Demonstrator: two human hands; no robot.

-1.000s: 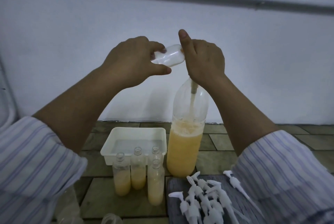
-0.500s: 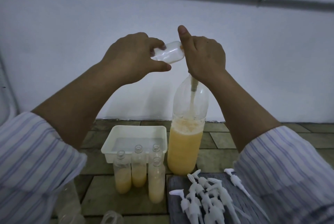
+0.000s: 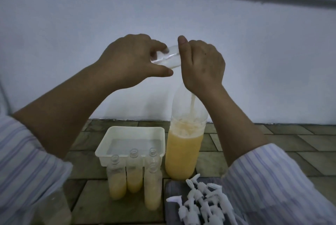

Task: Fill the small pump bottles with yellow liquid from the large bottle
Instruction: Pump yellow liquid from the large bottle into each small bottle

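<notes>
My left hand [image 3: 127,61] holds a small clear bottle [image 3: 168,57] on its side at chest height, its far end against my right thumb. My right hand [image 3: 201,65] grips the top of the large bottle [image 3: 183,152], thumb pointing up; what sits under its palm is hidden. The large bottle stands on the tiled surface, about half full of yellow liquid, and a tube [image 3: 192,103] runs down inside it. Several small open bottles [image 3: 134,179] partly filled with yellow liquid stand in front of a white tub.
The white plastic tub [image 3: 132,131] sits left of the large bottle. A pile of white pump heads [image 3: 203,203] lies on a dark board [image 3: 173,190] at the lower right. A white wall rises behind the tiles. Striped sleeves fill both lower corners.
Both hands stay above the large bottle. The small bottle's far end has slipped a little further behind my right thumb.
</notes>
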